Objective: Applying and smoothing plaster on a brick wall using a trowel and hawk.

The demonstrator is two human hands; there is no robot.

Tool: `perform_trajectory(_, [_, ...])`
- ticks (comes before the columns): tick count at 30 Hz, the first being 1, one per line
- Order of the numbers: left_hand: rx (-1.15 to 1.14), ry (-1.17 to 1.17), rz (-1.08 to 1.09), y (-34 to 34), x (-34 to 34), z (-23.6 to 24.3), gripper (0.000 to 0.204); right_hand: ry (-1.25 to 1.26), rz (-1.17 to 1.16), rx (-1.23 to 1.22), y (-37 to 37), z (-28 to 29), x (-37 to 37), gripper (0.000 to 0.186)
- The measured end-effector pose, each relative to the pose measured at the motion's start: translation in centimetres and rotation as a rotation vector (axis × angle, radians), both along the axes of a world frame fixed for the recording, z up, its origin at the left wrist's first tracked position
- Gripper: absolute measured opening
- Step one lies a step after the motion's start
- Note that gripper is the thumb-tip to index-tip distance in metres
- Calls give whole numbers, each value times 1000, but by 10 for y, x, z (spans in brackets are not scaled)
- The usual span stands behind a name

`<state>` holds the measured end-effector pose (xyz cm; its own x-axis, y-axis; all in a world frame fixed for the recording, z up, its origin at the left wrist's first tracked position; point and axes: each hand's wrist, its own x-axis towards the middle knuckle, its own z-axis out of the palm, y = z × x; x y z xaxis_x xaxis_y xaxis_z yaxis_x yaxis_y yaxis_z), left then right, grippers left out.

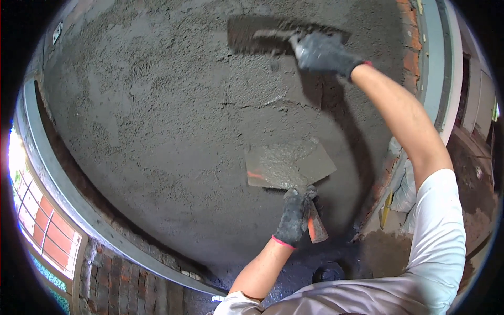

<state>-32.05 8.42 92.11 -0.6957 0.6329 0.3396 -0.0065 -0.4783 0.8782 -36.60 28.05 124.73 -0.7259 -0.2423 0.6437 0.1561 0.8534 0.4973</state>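
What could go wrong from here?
The mortar lies loose on the flat plate, reaching its edge by the left hand; if that hand tilts, some might slide off.
The coating below the long float has a ragged, crack-like line; a hard pass by the right hand could tear it wider.
A dark round container stands low, close to the body; a step toward it might knock it.

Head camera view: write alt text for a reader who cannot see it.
A gloved right hand holds a motion-blurred rectangular trowel at a rough grey wall. Below it, the gloved left hand holds a flat plate bearing grey mortar. Brick shows along the wall's right edge.
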Motion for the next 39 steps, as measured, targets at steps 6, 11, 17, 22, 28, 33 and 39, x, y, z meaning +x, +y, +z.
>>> perform_trajectory(6, [-125, -103, 19, -1, 4, 6, 15, -113, 113, 164, 11, 39, -26, 22])
perform_trajectory(11, [-141, -222, 11, -1, 9, 20, 15, 40, 134, -219, 57, 46, -17, 22])
perform_trajectory(17, [-142, -310, -21, 1, 5, 14, 17, 86, -182, 554, 36, -88, 15, 47])
perform_trajectory(22, [-118, -170, -33, 4, -3, 2, 16, -78, 90, 134, 26, -107, 9, 34])
perform_trajectory(28, [-8, -519, -303, 1, -12, -4, 30, -55, -5, 93, 42, -7, -4, 31])
perform_trajectory(33, [179, -771, -418, 2, -11, -9, 27, 54, -157, -230, 56, 16, 18, 34])
perform_trajectory(39, [126, -570, -302, 0, -7, -6, 24, 301, 4, 282, 46, -89, 29, 46])
